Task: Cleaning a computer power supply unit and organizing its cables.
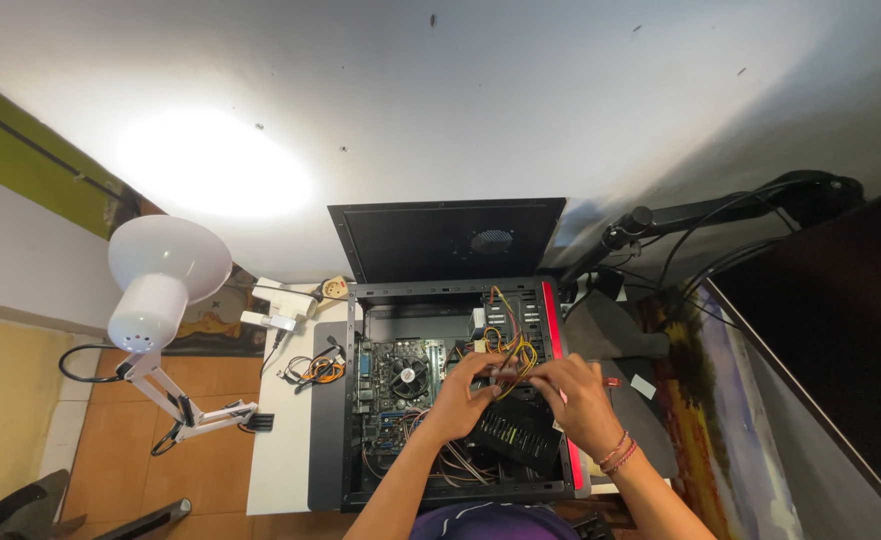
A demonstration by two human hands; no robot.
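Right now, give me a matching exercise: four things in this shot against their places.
Things:
1 lamp
2 side panel
3 fan
4 wristbands

Places:
A on the board inside the case
B right wrist
C far left, on a jointed arm
D propped against the wall behind the case

Pairs: 1-C, 2-D, 3-A, 4-B

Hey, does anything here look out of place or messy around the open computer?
Nothing looks broken or spilled. The computer case lies open on its side, its side panel propped behind it. Loose coloured cables spill above the power supply, where the left hand and right hand work.
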